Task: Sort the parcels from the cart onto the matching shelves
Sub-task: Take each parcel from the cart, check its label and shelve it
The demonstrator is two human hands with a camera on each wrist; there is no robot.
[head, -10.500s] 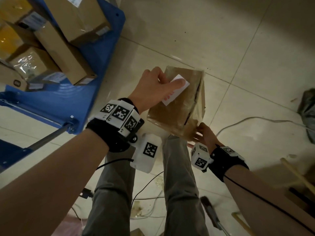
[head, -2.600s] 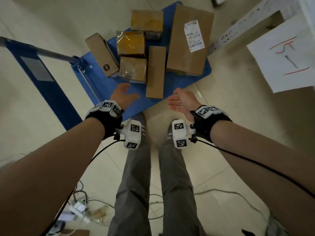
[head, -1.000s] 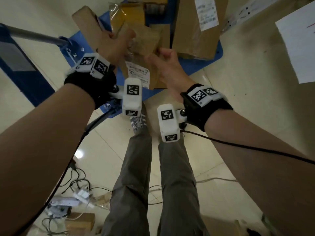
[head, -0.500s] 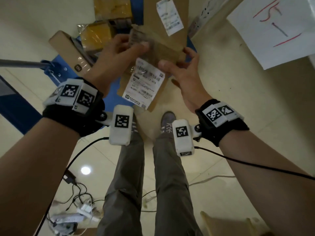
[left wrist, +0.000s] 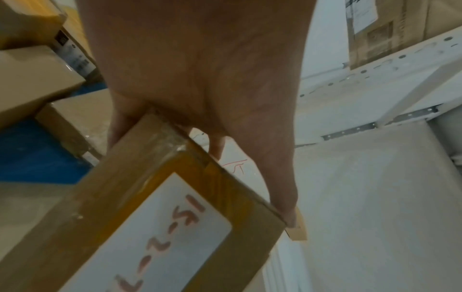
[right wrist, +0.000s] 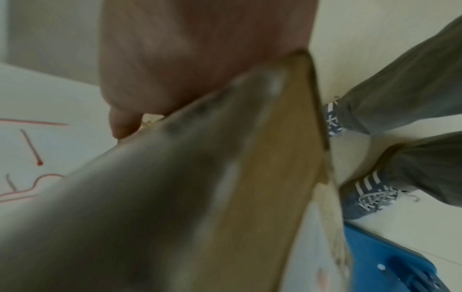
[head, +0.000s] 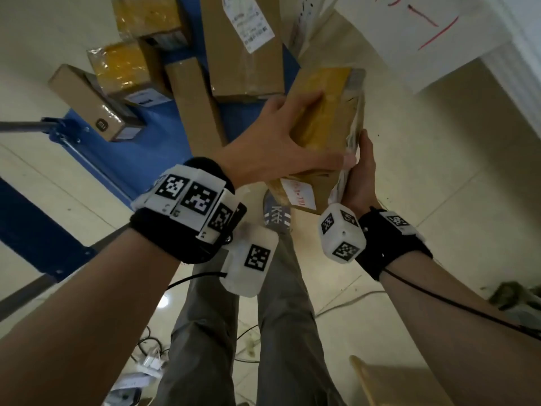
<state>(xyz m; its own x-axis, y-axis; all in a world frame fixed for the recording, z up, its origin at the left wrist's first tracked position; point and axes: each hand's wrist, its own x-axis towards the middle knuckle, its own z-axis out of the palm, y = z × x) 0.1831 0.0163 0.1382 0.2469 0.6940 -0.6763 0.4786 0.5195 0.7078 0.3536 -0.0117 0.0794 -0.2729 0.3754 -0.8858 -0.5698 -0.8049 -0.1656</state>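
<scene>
A brown taped parcel [head: 328, 112] hangs in the air right of the cart, held between both hands. Its near end carries a white label [head: 300, 194] with red handwriting, also plain in the left wrist view as the label [left wrist: 150, 237]. My left hand [head: 289, 139] grips the parcel from above, thumb along its near edge and fingers over its top. My right hand [head: 361, 168] holds the parcel's right side, and the thumb [right wrist: 122, 124] curls over the edge of the parcel [right wrist: 262, 177]. The right hand's fingers are hidden behind the parcel.
The blue cart [head: 164, 136] at upper left carries several cardboard parcels, among them a long narrow one [head: 193, 104] and a large labelled one [head: 243, 45]. A white sheet with red marks [head: 424, 27] hangs on a white shelf frame [left wrist: 375, 79] at upper right. Cables lie on the tiled floor by my feet.
The parcel has been turned and carried right, off the cart; its printed label no longer faces me and the handwritten one does. My left hand has shifted onto its top.
</scene>
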